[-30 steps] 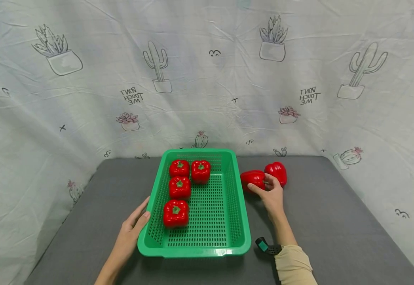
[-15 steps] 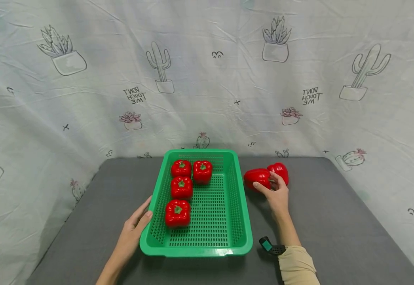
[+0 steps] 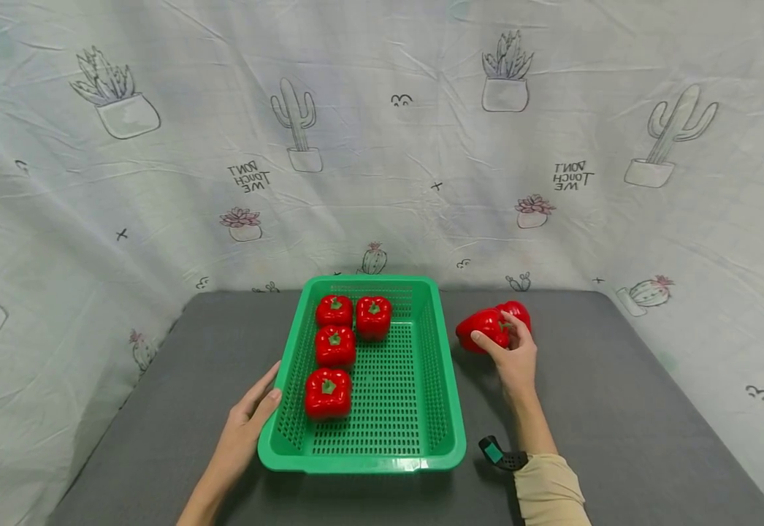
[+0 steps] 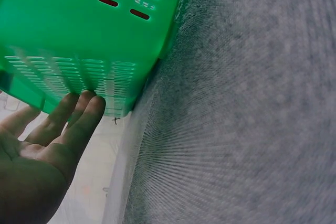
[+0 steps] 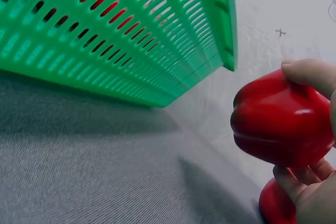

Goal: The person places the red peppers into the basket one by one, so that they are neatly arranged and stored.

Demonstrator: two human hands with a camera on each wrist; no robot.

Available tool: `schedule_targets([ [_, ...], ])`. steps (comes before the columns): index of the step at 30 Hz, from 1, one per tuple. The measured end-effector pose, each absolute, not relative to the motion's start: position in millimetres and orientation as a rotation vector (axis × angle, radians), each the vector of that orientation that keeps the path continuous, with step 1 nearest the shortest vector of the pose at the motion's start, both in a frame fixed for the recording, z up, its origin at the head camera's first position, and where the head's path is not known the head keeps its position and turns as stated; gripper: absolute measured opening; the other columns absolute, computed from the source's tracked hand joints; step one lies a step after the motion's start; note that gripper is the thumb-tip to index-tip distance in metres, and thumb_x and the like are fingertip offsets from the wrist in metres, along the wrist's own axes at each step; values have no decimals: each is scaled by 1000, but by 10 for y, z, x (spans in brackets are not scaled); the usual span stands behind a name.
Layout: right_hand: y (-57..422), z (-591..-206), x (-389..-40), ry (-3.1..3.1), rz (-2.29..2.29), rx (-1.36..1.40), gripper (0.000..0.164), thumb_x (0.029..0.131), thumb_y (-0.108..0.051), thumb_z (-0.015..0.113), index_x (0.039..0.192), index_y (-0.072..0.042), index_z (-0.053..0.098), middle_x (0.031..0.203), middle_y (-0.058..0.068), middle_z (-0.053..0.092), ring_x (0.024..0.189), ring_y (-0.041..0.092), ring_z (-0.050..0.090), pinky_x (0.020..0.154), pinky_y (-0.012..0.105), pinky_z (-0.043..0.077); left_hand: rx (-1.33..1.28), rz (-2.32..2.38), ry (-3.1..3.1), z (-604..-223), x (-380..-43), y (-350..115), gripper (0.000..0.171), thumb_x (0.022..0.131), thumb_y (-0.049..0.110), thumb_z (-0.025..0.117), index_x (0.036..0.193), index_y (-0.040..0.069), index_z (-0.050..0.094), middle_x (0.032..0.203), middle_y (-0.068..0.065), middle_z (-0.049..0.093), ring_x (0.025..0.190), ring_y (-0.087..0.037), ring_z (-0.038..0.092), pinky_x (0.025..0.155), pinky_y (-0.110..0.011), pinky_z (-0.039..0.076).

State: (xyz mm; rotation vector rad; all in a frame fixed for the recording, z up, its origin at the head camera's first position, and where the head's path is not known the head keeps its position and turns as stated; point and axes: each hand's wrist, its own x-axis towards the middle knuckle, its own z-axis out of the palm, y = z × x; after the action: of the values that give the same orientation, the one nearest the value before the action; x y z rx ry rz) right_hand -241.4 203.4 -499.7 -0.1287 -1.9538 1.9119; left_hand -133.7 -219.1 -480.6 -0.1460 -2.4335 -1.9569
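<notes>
A red bell pepper (image 3: 483, 329) is in my right hand (image 3: 517, 359), thumb on one side and fingers on the other. In the right wrist view this bell pepper (image 5: 281, 119) hangs above the table, its lobed end toward the basket. Behind it a second red bell pepper (image 3: 515, 310) lies partly hidden. My left hand (image 3: 245, 420) rests against the left side of a green plastic basket (image 3: 452, 409). The left wrist view shows the fingers (image 4: 79, 129) nearly straight, tips at the slotted wall. Several red bell peppers (image 3: 328, 394) stand stem up along the basket's left side and far end.
The basket stands mid-table on a grey cloth (image 3: 625, 409), its right half showing bare slotted floor. A pale curtain (image 3: 382, 146) with cactus drawings rises behind the table and along both sides. A black and teal band (image 3: 502, 454) is on the right wrist.
My right hand has shifted slightly right with the bell pepper, which has turned so its stem end shows more. My left hand stays at the basket's side.
</notes>
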Motion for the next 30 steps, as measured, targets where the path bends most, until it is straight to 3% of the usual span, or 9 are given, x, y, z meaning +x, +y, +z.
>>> schedule_targets([
  [9,1897,-4656,-2281,-1889,1957,-85,61,85,-8,77,139,-1,51,130,13,52,112,25,47,79,20,51,-124,-1921,-2457,-4788,-1329,-2228,50,106,36,47,154,33,33,155,3,31,135,-17,39,93,-24,45],
  [18,1794,-4545,-2433,-1755,1943,-28,62,85,-9,79,141,-9,52,129,5,52,116,23,46,81,23,52,-130,-1906,-2451,-4759,-1276,-2281,50,107,33,46,155,29,33,155,-2,32,132,-11,42,90,-25,47],
  [30,1720,-4101,-2294,-2069,1942,468,66,84,-6,78,144,-12,50,125,10,54,112,28,54,81,34,55,-194,-1930,-2439,-4788,-1323,-2207,49,106,33,47,154,29,34,155,-2,32,129,-8,44,91,-26,48],
])
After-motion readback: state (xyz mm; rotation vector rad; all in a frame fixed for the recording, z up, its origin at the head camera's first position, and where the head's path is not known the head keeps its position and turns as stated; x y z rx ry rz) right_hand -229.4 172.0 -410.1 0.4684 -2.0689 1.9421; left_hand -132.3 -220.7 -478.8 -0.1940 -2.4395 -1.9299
